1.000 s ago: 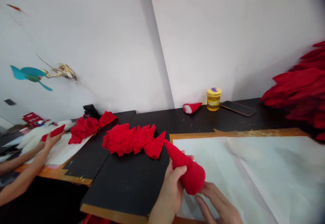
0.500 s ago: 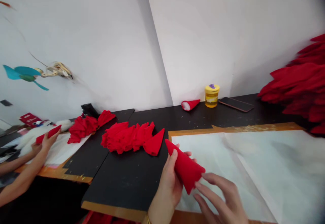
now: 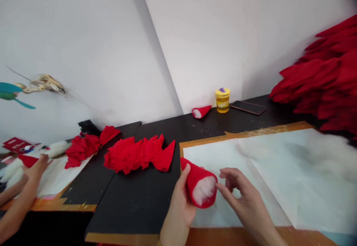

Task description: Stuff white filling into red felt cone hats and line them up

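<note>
My left hand (image 3: 181,205) is closed around a red felt cone (image 3: 198,181) whose open end faces me and shows white stuffing inside. My right hand (image 3: 245,199) hovers just to the right of the cone's mouth, fingers slightly spread and curled, fingertips close to the stuffing, holding nothing I can see. Both hands are above the near edge of a white paper sheet (image 3: 279,179) on the table.
A row of flat red felt cones (image 3: 136,155) lies on the black board (image 3: 134,201); a large red pile (image 3: 323,82) is at right. A stuffed cone (image 3: 200,112), yellow jar (image 3: 222,100) and phone (image 3: 247,107) sit by the wall. Another person's hands (image 3: 33,170) work at left.
The cone has been turned so its open, stuffed end faces me. My right hand has lifted away from the cone's base to its right side. The view swung a little rightwards.
</note>
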`<move>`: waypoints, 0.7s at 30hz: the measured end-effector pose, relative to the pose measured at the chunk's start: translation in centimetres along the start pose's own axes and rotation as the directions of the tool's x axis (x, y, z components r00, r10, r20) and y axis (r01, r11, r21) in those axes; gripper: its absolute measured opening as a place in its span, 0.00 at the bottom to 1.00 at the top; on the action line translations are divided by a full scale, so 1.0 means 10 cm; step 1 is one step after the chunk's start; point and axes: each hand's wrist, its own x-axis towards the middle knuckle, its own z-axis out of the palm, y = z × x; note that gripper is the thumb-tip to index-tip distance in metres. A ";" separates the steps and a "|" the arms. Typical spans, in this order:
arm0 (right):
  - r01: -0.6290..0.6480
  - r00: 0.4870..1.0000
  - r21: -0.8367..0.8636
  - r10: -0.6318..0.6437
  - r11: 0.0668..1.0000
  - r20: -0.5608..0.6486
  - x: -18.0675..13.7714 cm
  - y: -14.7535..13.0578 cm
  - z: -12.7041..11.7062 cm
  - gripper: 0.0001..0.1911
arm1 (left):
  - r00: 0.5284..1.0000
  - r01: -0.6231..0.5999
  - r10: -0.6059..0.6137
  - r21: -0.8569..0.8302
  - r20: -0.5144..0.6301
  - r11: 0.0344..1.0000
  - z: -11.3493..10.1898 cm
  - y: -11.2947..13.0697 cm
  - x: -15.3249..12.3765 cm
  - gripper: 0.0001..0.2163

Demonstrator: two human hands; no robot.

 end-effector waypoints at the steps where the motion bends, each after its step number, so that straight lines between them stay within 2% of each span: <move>1: -0.056 0.998 0.030 0.055 0.998 0.030 0.02 0.00 0.04 0.11 | 1.000 0.003 -0.003 0.023 0.007 1.000 0.00 -0.03 -0.01 0.13; 4: -0.179 0.976 0.067 0.169 0.981 0.138 0.07 -0.02 0.11 0.11 | 0.998 -0.021 0.014 0.137 0.054 0.990 -0.03 -0.10 -0.05 0.17; 6: -0.183 0.970 0.056 0.171 0.981 0.172 0.07 -0.05 0.12 0.09 | 0.997 -0.055 0.045 0.195 0.055 0.979 -0.06 -0.12 -0.06 0.18; 8: -0.098 0.983 0.036 0.091 0.995 0.159 0.04 -0.05 0.09 0.09 | 0.997 -0.079 0.075 0.215 0.026 0.973 -0.10 -0.11 -0.06 0.19; 10: 0.044 0.988 0.010 -0.045 0.999 0.145 0.01 -0.04 0.07 0.15 | 0.993 -0.115 0.116 0.216 0.006 0.970 -0.13 -0.09 -0.05 0.20; 12: 0.154 0.974 -0.019 -0.148 0.988 0.169 0.00 -0.02 0.08 0.21 | 0.991 -0.132 0.126 0.235 0.041 0.963 -0.13 -0.08 -0.07 0.24; 15: 0.163 0.962 -0.059 -0.146 0.985 0.230 0.02 -0.04 0.13 0.20 | 0.988 -0.112 0.075 0.289 0.136 0.951 -0.13 -0.10 -0.15 0.31; 17: 0.171 0.954 -0.062 -0.150 0.983 0.261 0.01 -0.08 0.15 0.19 | 0.989 -0.096 0.052 0.322 0.141 0.942 -0.16 -0.07 -0.26 0.33; 19: 0.235 0.924 -0.053 -0.206 0.970 0.323 -0.06 -0.09 0.13 0.24 | 0.993 -0.085 0.048 0.364 0.107 0.928 -0.28 0.06 -0.42 0.33; 21: 0.305 0.882 -0.036 -0.268 0.952 0.387 -0.16 0.01 0.05 0.29 | 0.996 -0.072 0.037 0.466 0.083 0.882 -0.51 0.30 -0.66 0.34</move>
